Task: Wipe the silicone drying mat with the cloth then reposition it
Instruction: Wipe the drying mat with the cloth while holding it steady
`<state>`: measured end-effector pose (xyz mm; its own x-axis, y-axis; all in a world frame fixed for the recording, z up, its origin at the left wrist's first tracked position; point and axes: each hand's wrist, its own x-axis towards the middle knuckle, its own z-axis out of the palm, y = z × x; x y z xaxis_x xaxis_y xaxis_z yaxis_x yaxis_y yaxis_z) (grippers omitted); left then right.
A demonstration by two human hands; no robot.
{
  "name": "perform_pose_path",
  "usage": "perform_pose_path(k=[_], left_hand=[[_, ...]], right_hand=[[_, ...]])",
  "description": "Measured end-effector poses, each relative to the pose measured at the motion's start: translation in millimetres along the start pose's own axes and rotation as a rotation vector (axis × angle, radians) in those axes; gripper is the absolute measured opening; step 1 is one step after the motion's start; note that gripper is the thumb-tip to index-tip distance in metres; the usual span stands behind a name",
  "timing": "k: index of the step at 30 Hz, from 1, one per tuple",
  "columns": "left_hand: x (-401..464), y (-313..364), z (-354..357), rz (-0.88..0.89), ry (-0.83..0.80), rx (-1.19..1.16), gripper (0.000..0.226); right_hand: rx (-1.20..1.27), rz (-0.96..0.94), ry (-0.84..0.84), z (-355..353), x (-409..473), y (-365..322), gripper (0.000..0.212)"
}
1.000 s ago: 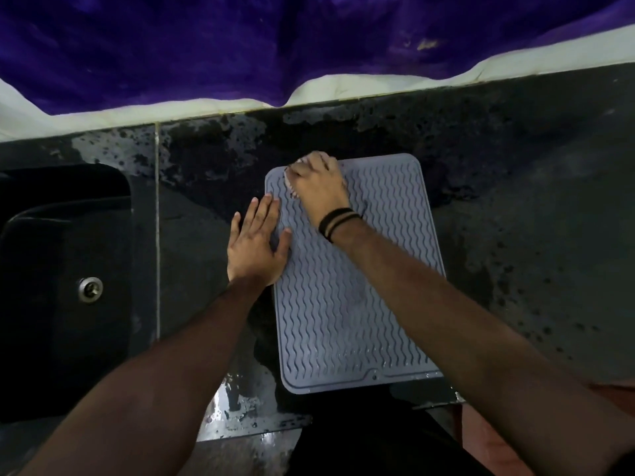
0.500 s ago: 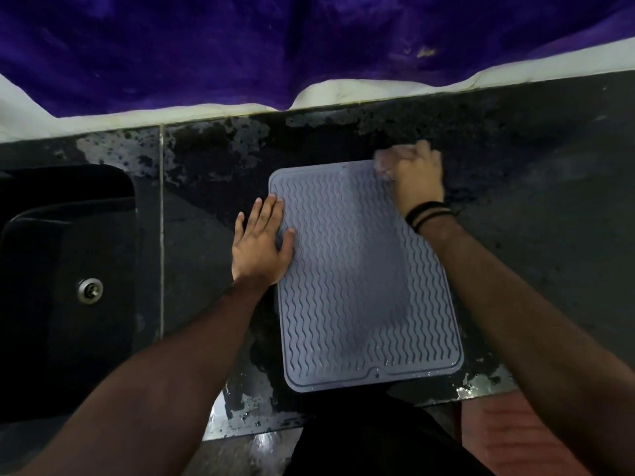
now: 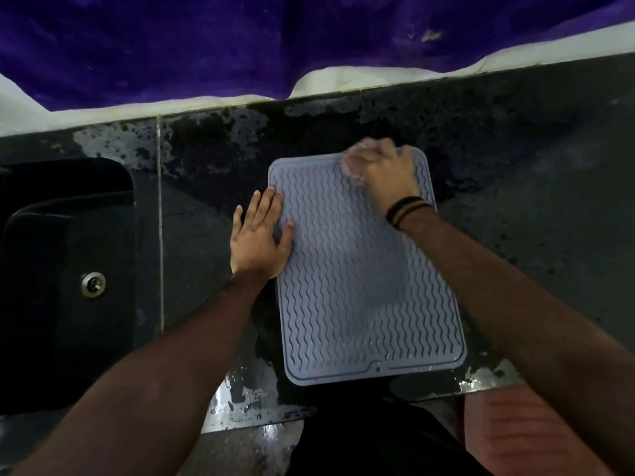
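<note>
A grey silicone drying mat (image 3: 364,286) with wavy ridges lies flat on the dark countertop (image 3: 536,207), its long side running away from me. My left hand (image 3: 259,237) rests flat with fingers spread on the mat's left edge. My right hand (image 3: 383,173), with black bands on the wrist, is at the mat's far edge, closed over a pale cloth (image 3: 355,163). The cloth is blurred and mostly hidden under the fingers.
A dark sink (image 3: 51,269) with a metal drain (image 3: 92,285) sits to the left. A purple cloth (image 3: 275,39) hangs over the pale wall at the back. The countertop is wet and blotchy, with its front edge just below the mat.
My right hand swept with the cloth from the mat's far left corner to its far right corner, then came back a little leftward. My left hand stayed pressed on the left edge.
</note>
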<state>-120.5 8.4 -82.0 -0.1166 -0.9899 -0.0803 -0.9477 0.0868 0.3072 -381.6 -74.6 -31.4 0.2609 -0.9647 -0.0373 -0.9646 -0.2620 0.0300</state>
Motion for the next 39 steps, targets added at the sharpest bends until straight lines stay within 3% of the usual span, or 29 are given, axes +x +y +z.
perform_pose_path(k=[4,8,12,16,20,26,32,36,39], left_hand=[[-1,1,1,0.005,0.006,-0.009,0.065],[0,0,1,0.007,0.018,-0.017,0.063],[0,0,2,0.015,0.016,-0.010,0.063],[1,0,2,0.007,0.008,0.009,0.063],[1,-1,3,0.005,0.023,-0.004,0.062],[1,-1,3,0.005,0.031,-0.008,0.063],[1,-1,4,0.011,0.032,-0.011,0.064],[1,-1,4,0.017,0.028,-0.006,0.063],[2,-1,4,0.005,0.019,0.015,0.065]], right_hand=[[0.018,0.225,0.015,-2,-24,56,0.035],[0.046,0.301,0.062,-6,-17,44,0.038],[0.208,0.136,0.111,-16,8,-27,0.045],[0.072,-0.128,0.035,-9,24,-103,0.043],[0.083,-0.085,0.023,2,12,-53,0.042],[0.057,0.198,0.063,1,-29,64,0.038],[0.117,0.314,0.114,-19,-13,29,0.031],[0.201,0.062,0.107,-27,17,-70,0.045],[0.087,-0.180,0.020,-19,28,-124,0.036]])
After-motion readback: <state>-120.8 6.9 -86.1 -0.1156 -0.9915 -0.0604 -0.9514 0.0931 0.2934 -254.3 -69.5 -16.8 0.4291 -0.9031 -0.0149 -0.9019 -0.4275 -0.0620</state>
